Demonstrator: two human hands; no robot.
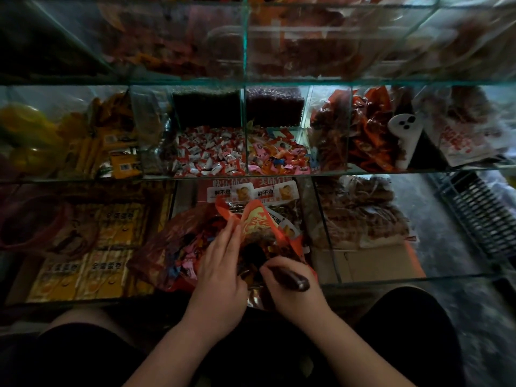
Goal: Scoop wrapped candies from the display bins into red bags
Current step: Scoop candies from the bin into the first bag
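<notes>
Left hand, fingers extended, holds open the crinkled red plastic bag in the lowest glass bin; right hand grips a dark scoop handle at the bag's mouth.

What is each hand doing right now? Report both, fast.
Left hand: fingers extended, holding open the mouth of the red printed plastic bag.
Right hand: closed around the dark brown scoop handle.
</notes>
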